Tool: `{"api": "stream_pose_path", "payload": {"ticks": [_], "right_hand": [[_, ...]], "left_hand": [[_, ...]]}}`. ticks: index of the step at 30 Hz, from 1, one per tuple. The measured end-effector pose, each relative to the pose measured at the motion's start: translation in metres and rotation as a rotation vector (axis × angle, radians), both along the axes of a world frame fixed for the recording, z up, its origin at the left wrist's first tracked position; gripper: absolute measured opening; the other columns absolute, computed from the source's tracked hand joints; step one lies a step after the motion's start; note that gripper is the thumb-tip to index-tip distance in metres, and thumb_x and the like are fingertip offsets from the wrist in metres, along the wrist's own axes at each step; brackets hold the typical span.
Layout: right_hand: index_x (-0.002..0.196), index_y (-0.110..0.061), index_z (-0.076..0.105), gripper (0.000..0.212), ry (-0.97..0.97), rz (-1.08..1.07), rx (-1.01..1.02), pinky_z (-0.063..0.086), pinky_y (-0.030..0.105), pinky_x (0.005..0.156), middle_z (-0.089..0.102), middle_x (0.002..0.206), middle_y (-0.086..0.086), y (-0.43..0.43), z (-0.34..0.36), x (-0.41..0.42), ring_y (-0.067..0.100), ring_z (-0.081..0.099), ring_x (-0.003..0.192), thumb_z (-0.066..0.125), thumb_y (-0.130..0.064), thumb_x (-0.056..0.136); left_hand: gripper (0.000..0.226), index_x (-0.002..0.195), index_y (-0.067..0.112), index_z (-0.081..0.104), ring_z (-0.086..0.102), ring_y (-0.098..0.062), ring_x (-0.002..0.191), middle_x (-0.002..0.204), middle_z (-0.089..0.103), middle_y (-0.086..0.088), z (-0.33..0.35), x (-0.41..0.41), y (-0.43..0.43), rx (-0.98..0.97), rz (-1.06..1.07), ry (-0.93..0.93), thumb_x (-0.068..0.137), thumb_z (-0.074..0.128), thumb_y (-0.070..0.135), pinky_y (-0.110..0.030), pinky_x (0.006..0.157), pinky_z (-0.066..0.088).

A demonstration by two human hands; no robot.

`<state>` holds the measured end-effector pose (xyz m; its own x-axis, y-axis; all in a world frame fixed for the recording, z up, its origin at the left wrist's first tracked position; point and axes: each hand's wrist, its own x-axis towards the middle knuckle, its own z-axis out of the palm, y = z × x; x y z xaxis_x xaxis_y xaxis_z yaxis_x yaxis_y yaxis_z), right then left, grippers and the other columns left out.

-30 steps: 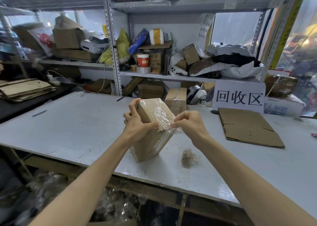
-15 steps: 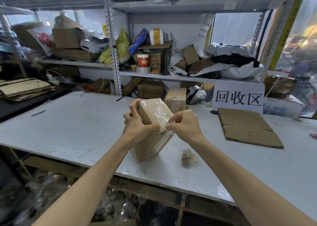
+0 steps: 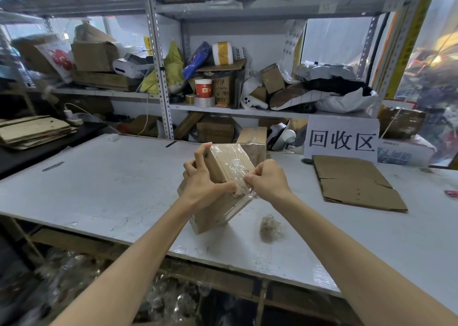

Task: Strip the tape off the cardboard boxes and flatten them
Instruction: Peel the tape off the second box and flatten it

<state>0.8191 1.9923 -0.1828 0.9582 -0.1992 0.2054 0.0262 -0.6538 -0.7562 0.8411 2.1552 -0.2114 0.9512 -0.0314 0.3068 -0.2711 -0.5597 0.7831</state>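
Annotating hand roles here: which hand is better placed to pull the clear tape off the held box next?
Right. The right hand pinches the loose clear tape at the box edge, so it likely only needs to pull. The left hand grips the box, bracing it tilted on the table.

The left hand (image 3: 203, 185) and right hand (image 3: 268, 182) are bare, like the slender, sleeveless forearms (image 3: 148, 251).

Both bare forearms reach forward and converge at the middle. The left hand (image 3: 204, 180) grips the box (image 3: 213, 214), thumb pressed on its face; the right hand (image 3: 269, 180) pinches the tape (image 3: 238, 163) between curled fingers (image 3: 249, 177).
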Motion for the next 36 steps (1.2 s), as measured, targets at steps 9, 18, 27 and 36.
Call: {"api": "stream_pose_path", "payload": {"ticks": [9, 18, 27, 36], "right_hand": [[0.075, -0.011, 0.051, 0.020, -0.122, 0.169, 0.023, 0.038, 0.020, 0.058, 0.055, 0.083, 0.006, -0.004, -0.001, -0.010, 0.015, 0.050, 0.074, 0.055, -0.012, 0.094], [0.074, -0.009, 0.075, 0.018, -0.185, 0.042, -0.167, 0.041, 0.024, 0.068, 0.061, 0.087, 0.006, 0.009, -0.003, -0.008, 0.017, 0.055, 0.083, 0.061, -0.010, 0.087], [0.069, -0.007, 0.064, 0.025, -0.042, -0.021, 0.202, 0.054, 0.047, 0.078, 0.066, 0.074, 0.007, 0.008, -0.005, -0.002, 0.024, 0.064, 0.078, 0.063, -0.020, 0.090], [0.081, -0.002, 0.058, 0.013, -0.161, 0.103, 0.224, 0.053, 0.032, 0.058, 0.064, 0.079, 0.013, -0.006, -0.017, -0.006, 0.024, 0.061, 0.072, 0.056, -0.008, 0.093]], "left_hand": [[0.101, 0.130, 0.057, 0.008, 0.029, -0.021, 0.114, 0.123, 0.021, 0.001, -0.001, 0.007, 0.011, -0.056, 0.017, 0.042, 0.059, 0.079, 0.052, -0.035, 0.091, 0.036], [0.106, 0.129, 0.058, 0.008, 0.029, -0.020, 0.110, 0.123, 0.021, 0.001, 0.003, -0.003, 0.001, 0.004, 0.031, 0.036, 0.041, 0.067, 0.065, -0.040, 0.096, 0.042], [0.106, 0.129, 0.058, 0.010, 0.032, -0.023, 0.116, 0.128, 0.023, 0.000, 0.000, -0.005, 0.003, 0.029, -0.020, 0.000, 0.044, 0.072, 0.061, -0.040, 0.101, 0.042], [0.103, 0.128, 0.061, 0.010, 0.038, -0.025, 0.118, 0.131, 0.025, 0.000, 0.008, -0.007, 0.001, 0.056, -0.058, 0.028, 0.047, 0.075, 0.057, -0.053, 0.107, 0.041]]}}
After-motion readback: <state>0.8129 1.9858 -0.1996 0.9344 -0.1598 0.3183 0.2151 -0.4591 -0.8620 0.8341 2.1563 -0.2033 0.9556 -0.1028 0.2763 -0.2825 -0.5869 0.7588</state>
